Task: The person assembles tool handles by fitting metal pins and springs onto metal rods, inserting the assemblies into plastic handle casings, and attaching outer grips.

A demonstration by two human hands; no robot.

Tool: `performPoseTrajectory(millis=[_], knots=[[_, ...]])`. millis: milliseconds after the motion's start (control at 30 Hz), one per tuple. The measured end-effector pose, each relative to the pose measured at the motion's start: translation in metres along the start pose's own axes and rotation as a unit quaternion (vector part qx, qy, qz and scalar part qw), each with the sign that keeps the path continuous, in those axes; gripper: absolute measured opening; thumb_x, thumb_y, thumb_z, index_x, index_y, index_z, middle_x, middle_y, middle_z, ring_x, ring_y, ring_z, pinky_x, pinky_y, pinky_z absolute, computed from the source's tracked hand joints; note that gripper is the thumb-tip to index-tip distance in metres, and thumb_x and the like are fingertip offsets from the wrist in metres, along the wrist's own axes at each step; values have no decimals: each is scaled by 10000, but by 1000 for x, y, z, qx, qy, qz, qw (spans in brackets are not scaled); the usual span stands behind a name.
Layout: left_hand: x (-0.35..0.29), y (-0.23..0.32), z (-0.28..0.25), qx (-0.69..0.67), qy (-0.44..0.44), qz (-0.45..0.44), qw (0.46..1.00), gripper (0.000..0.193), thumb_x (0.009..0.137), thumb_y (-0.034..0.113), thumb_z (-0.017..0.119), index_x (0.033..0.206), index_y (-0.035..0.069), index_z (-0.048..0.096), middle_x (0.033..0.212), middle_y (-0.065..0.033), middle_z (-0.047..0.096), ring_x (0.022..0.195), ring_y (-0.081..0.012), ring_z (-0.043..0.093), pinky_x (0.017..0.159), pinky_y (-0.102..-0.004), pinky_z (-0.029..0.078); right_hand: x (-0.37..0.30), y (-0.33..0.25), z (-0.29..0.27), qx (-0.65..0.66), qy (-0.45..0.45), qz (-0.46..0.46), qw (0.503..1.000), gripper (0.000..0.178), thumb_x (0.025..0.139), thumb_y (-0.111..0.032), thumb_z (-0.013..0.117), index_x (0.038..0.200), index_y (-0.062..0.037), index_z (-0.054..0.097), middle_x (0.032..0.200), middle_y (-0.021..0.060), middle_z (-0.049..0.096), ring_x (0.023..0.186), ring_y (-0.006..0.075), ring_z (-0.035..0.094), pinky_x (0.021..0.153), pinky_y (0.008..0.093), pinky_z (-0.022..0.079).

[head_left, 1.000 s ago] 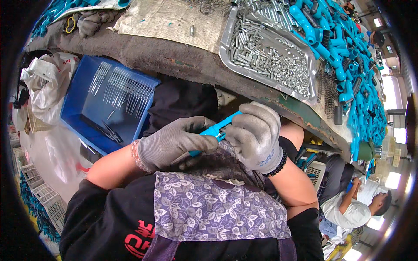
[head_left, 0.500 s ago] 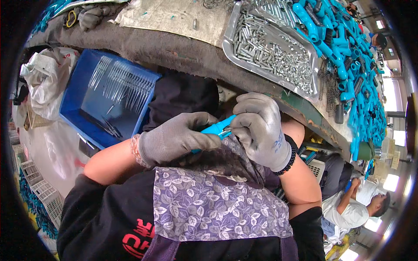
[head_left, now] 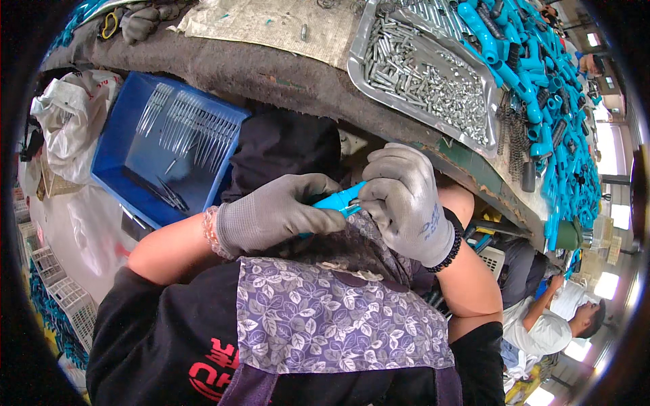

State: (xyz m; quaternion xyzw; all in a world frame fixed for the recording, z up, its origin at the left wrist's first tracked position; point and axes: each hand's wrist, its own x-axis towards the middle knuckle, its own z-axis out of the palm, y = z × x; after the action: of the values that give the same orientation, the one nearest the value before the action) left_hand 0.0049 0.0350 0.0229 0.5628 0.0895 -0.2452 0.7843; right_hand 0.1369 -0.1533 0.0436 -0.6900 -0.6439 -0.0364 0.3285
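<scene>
My left hand, in a grey coated work glove, is closed around a turquoise plastic handle-like part. Its thumb lies along the near side, and most of the part is hidden in the palm. At the right end of that part, my right hand, gloved the same way, has its fingers curled and pinched against it. What sits between those fingertips is hidden; a small bit of metal shows beside them. Both hands are held above my lap, in front of a purple leaf-patterned apron.
Ahead, a cloth-edged bench carries a metal tray of small pins and a large heap of turquoise parts. A blue bin with thin metal pieces stands at left, near a white sack. A co-worker sits at right.
The turquoise part has turned slightly in my left hand, and less metal shows at its end. My right fingers have shifted a little. The co-worker's hand has risen with a turquoise piece.
</scene>
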Motion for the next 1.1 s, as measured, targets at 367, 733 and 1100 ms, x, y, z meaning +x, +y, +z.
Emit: performPoseTrajectory(millis=[367, 733, 1100], knots=[[3, -10, -3, 22, -63, 18, 998, 327, 935, 247, 699, 1147, 23, 590, 1006, 13, 587, 947, -74, 520, 846, -265, 446, 10, -6, -6, 26, -148, -48, 988, 157, 733, -172, 605, 804, -33, 581, 907, 105, 595, 912, 305, 614, 844, 456, 505], [-1, 8, 3, 74, -70, 106, 989, 527, 957, 267, 669, 1377, 6, 487, 1078, 13, 574, 952, -72, 507, 853, -257, 452, -18, -23, -15, 256, -24, 267, 929, 341, 865, -229, 732, 1114, -45, 589, 1123, 165, 532, 1044, 347, 566, 937, 412, 463], [14, 3, 7, 7, -40, 102, 994, 719, 958, 499, 601, 1470, 28, 418, 1258, -55, 588, 1070, -130, 553, 935, -292, 453, 9, 45, -138, -175, 26, 357, 917, 233, 822, -167, 704, 1030, -64, 721, 990, 152, 690, 989, 337, 645, 866, 417, 498]])
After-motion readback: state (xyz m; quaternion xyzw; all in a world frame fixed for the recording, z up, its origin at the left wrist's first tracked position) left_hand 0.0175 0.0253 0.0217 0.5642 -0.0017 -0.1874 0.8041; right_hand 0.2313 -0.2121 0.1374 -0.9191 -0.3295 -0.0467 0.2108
